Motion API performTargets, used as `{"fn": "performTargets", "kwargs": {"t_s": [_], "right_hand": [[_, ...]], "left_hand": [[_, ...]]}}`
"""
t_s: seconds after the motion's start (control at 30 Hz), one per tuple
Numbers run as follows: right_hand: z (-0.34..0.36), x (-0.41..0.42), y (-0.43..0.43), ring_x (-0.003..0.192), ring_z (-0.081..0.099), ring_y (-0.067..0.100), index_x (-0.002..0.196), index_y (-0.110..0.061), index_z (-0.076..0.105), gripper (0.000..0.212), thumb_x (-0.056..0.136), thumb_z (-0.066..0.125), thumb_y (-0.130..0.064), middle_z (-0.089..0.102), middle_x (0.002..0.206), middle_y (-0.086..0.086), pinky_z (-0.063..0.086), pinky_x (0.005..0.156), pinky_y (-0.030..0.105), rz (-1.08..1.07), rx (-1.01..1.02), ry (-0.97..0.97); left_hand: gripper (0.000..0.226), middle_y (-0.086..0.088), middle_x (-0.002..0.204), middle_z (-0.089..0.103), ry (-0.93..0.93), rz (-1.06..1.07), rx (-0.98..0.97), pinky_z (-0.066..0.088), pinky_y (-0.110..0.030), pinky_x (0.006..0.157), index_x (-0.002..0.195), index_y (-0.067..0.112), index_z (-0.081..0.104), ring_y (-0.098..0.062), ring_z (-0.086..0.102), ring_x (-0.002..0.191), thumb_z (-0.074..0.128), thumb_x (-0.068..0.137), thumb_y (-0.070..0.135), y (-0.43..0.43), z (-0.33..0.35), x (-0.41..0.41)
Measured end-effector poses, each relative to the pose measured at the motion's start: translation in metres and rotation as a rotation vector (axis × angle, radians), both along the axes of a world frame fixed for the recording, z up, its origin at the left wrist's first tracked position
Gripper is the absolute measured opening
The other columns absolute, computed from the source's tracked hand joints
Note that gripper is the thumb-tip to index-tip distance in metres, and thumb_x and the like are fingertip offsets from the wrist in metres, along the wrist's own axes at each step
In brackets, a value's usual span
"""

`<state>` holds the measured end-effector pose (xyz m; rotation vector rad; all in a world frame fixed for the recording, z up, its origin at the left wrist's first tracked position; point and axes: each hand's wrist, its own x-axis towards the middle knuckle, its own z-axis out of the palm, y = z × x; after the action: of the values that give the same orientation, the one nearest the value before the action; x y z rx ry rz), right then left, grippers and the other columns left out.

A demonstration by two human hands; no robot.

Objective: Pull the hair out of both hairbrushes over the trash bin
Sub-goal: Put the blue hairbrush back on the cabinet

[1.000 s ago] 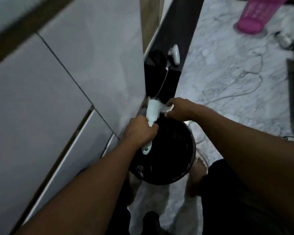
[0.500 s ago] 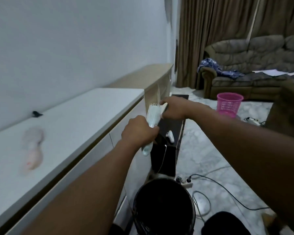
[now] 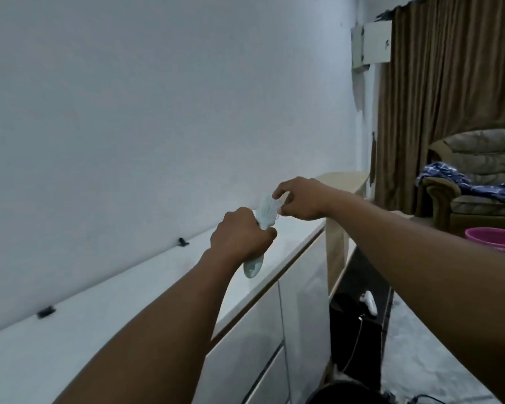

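My left hand (image 3: 241, 237) is closed around the handle of a pale white hairbrush (image 3: 267, 212), held upright in front of the wall. The handle's end (image 3: 252, 268) sticks out below my fist. My right hand (image 3: 299, 199) pinches at the top of the brush head with thumb and fingertips. Only the dark rim of the black trash bin (image 3: 344, 393) shows at the bottom edge, below my arms. The second hairbrush is out of view.
A long white cabinet (image 3: 99, 313) with drawers runs along the wall on the left, with small dark clips (image 3: 45, 312) on top. A black low unit holds a white controller (image 3: 369, 301). A pink basket (image 3: 496, 237), brown sofa (image 3: 478, 182) and curtains stand at right.
The view has swung up from the bin to the wall and room. Both hands stay on the brush, which is now raised high with the bin almost out of frame.
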<state>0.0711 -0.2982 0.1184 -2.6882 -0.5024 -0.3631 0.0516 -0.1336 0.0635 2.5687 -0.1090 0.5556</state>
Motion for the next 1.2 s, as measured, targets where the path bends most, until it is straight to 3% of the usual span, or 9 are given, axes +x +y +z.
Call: {"fn": "performTargets", "kwargs": {"t_s": [0.1,0.33,0.53,0.67,0.9,1.0,1.2], "right_hand": [[0.005,0.01,0.039,0.112,0.057,0.023,0.131,-0.023,0.061,0.039,0.092,0.063,-0.025,0.06,0.136,0.004,0.044,0.087,0.028,0.073,0.006,-0.002],[-0.009,0.033,0.132,0.099,0.053,0.016,0.125,-0.023,0.065,0.034,0.091,0.063,-0.025,0.063,0.13,0.001,0.047,0.088,0.027,0.227,0.003,0.019],[-0.04,0.049,0.19,0.113,0.058,0.019,0.127,-0.023,0.064,0.037,0.09,0.062,-0.026,0.066,0.124,-0.002,0.045,0.09,0.025,0.32,-0.006,0.104],[-0.064,0.06,0.218,0.116,0.058,0.02,0.126,-0.021,0.064,0.036,0.09,0.061,-0.022,0.065,0.125,-0.001,0.045,0.095,0.026,0.367,-0.029,0.155],[-0.108,0.067,0.25,0.121,0.057,0.019,0.128,-0.02,0.064,0.038,0.091,0.058,-0.019,0.064,0.129,-0.001,0.043,0.101,0.026,0.395,-0.073,0.201],[-0.123,0.068,0.257,0.121,0.056,0.018,0.127,-0.029,0.063,0.038,0.09,0.056,-0.024,0.063,0.13,-0.008,0.045,0.104,0.034,0.38,-0.124,0.195],[-0.137,0.062,0.266,0.129,0.049,0.016,0.132,-0.038,0.057,0.041,0.093,0.051,-0.029,0.058,0.136,-0.016,0.028,0.101,0.04,0.327,-0.244,0.144]], "left_hand": [[0.025,0.002,0.07,0.063,0.001,0.074,-0.012,0.042,-0.026,0.054,0.075,0.017,0.055,-0.016,0.063,0.065,0.067,0.079,0.038,0.039,0.006,-0.006],[0.027,0.001,0.066,0.061,0.044,0.234,-0.041,0.039,-0.026,0.052,0.072,0.015,0.055,-0.019,0.061,0.062,0.067,0.077,0.038,0.121,-0.007,-0.012],[0.03,0.003,0.064,0.055,0.086,0.342,-0.077,0.036,-0.026,0.05,0.068,0.018,0.047,-0.018,0.056,0.059,0.067,0.077,0.038,0.171,-0.036,-0.014],[0.027,0.003,0.067,0.059,0.155,0.383,-0.083,0.036,-0.026,0.05,0.071,0.017,0.052,-0.016,0.058,0.06,0.065,0.078,0.04,0.19,-0.061,-0.012],[0.038,0.002,0.09,0.063,0.248,0.482,0.005,0.045,-0.03,0.066,0.101,0.017,0.065,-0.024,0.062,0.081,0.062,0.082,0.051,0.209,-0.097,-0.013],[0.041,0.001,0.095,0.064,0.282,0.501,0.063,0.046,-0.031,0.068,0.103,0.019,0.063,-0.024,0.063,0.086,0.061,0.083,0.055,0.212,-0.107,-0.017],[0.039,0.0,0.099,0.067,0.299,0.54,0.129,0.047,-0.031,0.072,0.103,0.02,0.063,-0.026,0.067,0.093,0.058,0.086,0.054,0.211,-0.115,-0.022]]}}
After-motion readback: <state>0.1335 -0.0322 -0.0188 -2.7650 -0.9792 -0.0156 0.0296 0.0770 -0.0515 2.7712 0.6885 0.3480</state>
